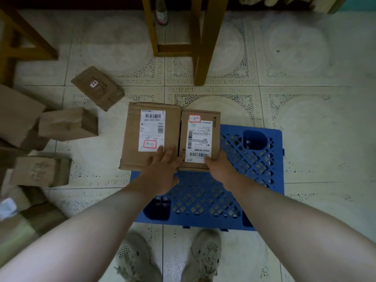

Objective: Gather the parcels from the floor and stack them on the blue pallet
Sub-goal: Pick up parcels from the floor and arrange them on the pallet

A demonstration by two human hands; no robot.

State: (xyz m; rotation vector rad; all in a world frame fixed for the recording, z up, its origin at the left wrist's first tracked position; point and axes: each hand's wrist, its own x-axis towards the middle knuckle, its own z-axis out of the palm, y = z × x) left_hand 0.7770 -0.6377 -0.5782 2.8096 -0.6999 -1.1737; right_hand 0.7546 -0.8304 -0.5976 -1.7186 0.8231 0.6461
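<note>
Two labelled cardboard parcels lie side by side on the far left part of the blue pallet [252, 159]. The wider parcel [132, 137] overhangs the pallet's left edge. My left hand [162, 169] rests flat on its near right corner, fingers straight. The narrower parcel [215, 123] sits right of it, touching. My right hand [218, 164] grips its near right corner, thumb on the label. Several more brown parcels lie on the floor at left, among them a flat one [97, 87] and a squat one [67, 124].
Wooden stool legs [203, 47] stand on the tiles just beyond the pallet. More wooden legs [26, 37] rise at the far left. Another parcel [40, 171] and stacked boxes crowd the left edge. My shoes [203, 255] are at the pallet's near edge.
</note>
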